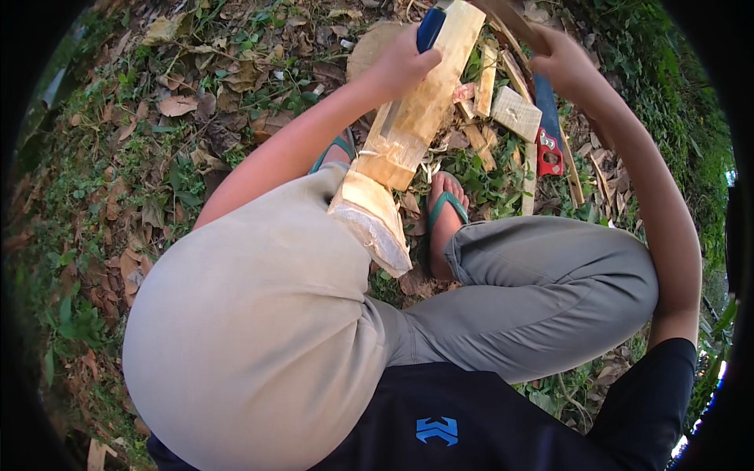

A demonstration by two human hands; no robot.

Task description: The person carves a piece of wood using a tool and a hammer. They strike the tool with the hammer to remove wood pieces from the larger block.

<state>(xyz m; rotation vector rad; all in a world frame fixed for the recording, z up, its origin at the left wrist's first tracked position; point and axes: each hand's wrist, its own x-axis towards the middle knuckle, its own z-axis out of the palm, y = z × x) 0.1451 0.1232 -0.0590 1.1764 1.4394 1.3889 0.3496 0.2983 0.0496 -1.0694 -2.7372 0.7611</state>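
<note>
A pale split wood slab (416, 118) is propped at a slant, lower end rested on the left knee, upper end gripped up top. Fresh yellowish grain is shown, bit ragged near the bottom. A blue-handled tool (430, 28) is pressed against its upper left edge.

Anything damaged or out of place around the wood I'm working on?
The wood piece resting on the left knee has a rough, split lower end. Offcuts lie scattered over the leaves, and a red-handled saw lies on the ground near the sandalled foot.
</note>
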